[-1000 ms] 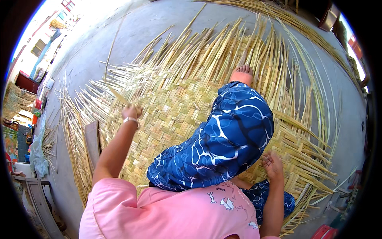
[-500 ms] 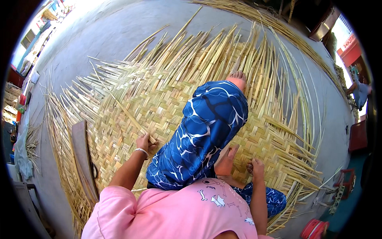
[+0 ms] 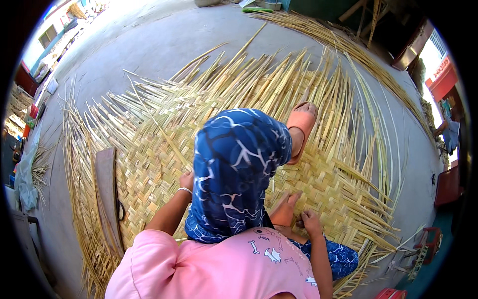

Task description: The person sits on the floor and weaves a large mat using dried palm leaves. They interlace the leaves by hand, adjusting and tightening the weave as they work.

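A large mat [image 3: 159,134] of woven, split reed strips lies on the floor under me, its loose ends fanned out along the far and right sides. My left hand [image 3: 186,181], with a white bangle at its wrist, is closed on the near end of a long reed strip [image 3: 172,144] slanting away over the weave. My raised knee hides part of these fingers. At the right, my right hand [image 3: 309,221] is low over the mat beside my bent foot, fingers curled together; whatever they pinch is too small to make out.
A flat wooden board [image 3: 105,192] lies on the mat's left side, with a dark-handled tool [image 3: 120,210] beside it. My sandaled foot [image 3: 301,127] rests on the mat. Long reeds [image 3: 348,42] lie at the far right. A red stool [image 3: 430,241] stands at the right; another person [image 3: 450,132] is beyond.
My knee has swung left and now covers part of my left hand. My forward foot now shows its orange sandal. My right hand has shifted slightly nearer and left.
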Demonstrator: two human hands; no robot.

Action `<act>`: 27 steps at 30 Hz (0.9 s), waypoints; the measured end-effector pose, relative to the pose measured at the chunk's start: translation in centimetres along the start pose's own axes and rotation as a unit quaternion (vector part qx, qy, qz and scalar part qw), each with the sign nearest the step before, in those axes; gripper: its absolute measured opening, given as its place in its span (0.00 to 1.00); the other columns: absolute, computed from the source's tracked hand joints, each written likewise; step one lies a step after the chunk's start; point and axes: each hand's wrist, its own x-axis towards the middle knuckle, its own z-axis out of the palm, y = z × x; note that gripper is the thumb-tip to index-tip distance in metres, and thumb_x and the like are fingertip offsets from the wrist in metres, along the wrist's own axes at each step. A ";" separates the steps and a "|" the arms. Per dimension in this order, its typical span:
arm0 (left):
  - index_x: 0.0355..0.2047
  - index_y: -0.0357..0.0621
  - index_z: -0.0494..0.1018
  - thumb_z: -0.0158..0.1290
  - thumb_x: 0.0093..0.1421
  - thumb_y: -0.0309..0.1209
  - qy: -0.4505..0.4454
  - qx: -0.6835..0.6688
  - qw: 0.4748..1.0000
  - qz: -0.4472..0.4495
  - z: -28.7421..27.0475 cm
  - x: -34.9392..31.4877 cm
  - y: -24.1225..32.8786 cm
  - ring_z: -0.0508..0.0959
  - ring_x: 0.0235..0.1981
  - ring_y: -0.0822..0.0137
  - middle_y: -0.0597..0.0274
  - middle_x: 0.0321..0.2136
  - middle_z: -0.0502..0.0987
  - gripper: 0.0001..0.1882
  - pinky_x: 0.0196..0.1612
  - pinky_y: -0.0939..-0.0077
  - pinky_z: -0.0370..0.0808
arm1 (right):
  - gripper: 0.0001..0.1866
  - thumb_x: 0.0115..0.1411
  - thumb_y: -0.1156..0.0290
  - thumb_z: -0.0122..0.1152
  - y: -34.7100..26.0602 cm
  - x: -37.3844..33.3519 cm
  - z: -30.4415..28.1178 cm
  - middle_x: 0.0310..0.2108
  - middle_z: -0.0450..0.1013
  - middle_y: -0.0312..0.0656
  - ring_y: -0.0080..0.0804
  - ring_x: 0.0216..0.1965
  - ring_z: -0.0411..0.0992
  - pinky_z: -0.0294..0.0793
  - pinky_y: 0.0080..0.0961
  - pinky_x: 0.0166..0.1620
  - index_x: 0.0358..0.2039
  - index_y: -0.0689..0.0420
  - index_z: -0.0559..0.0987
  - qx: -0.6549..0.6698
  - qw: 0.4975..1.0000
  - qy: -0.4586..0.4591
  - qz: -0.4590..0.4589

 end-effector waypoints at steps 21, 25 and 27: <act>0.43 0.36 0.67 0.46 0.65 0.37 -0.024 -0.038 0.997 -0.056 2.1 -9.7 11.1 0.82 0.20 0.55 0.48 0.26 0.80 0.16 0.10 0.74 0.73 | 0.22 0.63 0.61 0.42 -2.2 -5.2 1.7 0.35 0.74 0.65 0.64 0.40 0.73 0.71 0.51 0.45 0.35 0.66 0.79 -0.429 0.896 -0.054 -0.097; 0.43 0.35 0.67 0.47 0.65 0.37 -0.033 -0.033 0.998 -0.039 3.1 -9.5 11.0 0.82 0.20 0.55 0.48 0.25 0.80 0.15 0.10 0.72 0.73 | 0.21 0.64 0.61 0.42 -1.8 -5.5 0.6 0.33 0.74 0.65 0.65 0.38 0.72 0.71 0.53 0.43 0.33 0.66 0.78 -0.429 0.895 -0.018 -0.120; 0.40 0.35 0.68 0.47 0.64 0.36 -0.029 -0.015 0.999 0.006 3.3 -8.8 10.3 0.82 0.20 0.55 0.47 0.25 0.79 0.14 0.11 0.71 0.74 | 0.21 0.64 0.61 0.40 -3.0 -5.7 0.5 0.34 0.73 0.66 0.64 0.40 0.72 0.70 0.52 0.45 0.34 0.66 0.77 -0.442 0.892 -0.021 -0.090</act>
